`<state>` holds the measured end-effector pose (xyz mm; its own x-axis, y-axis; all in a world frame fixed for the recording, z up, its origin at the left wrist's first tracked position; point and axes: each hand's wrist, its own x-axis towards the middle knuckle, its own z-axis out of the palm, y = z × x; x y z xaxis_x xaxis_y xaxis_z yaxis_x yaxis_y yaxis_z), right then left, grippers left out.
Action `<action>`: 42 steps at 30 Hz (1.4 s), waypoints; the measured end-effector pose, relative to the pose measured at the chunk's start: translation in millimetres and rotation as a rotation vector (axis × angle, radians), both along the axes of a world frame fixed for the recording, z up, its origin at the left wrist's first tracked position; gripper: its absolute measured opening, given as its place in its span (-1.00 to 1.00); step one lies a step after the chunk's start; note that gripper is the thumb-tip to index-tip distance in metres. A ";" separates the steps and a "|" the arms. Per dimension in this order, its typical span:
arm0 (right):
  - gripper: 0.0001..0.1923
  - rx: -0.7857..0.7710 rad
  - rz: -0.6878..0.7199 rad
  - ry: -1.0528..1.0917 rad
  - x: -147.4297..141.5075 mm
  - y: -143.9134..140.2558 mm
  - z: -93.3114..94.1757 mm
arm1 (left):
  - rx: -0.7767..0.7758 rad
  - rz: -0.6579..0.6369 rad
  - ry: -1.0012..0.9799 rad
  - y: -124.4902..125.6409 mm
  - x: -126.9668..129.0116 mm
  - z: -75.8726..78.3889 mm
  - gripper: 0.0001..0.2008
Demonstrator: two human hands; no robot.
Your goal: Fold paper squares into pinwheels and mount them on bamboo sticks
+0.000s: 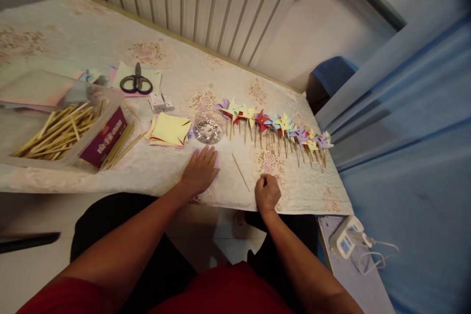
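Observation:
My left hand (200,170) lies flat, fingers spread, on a small purple paper square (218,158) near the table's front edge. My right hand (267,192) rests on the table with its fingers curled in; whether it pinches anything I cannot tell. A single wooden stick (240,172) lies on the cloth between the two hands. Just beyond my left hand sits a clear round dish of small shiny pins (208,127). A row of several finished paper pinwheels (279,127) on sticks stretches to the right.
A stack of yellow paper squares (169,130) lies left of the dish. A clear tray of wooden sticks (59,132) and a red box (103,138) stand at the left. Black scissors (136,83) rest on coloured paper. A white power strip (348,238) sits at lower right.

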<state>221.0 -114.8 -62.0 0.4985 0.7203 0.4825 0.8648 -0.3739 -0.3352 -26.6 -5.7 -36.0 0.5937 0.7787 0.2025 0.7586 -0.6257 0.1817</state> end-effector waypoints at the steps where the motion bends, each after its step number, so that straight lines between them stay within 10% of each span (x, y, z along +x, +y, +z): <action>1: -0.74 -0.002 0.001 -0.002 0.2 0.0 -0.1 | -0.005 -0.001 -0.002 0.0 0.0 0.1 -0.44; 42: -0.75 -0.022 -0.003 -0.011 -2.4 0.3 3.3 | -0.034 0.004 -0.053 -4.6 -7.9 -5.7 -0.45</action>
<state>218.7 -114.5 -58.8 0.4952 0.7291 0.4725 0.8674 -0.3836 -0.3171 -34.5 -10.3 -41.8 0.5798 0.7880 0.2071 0.7497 -0.6156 0.2431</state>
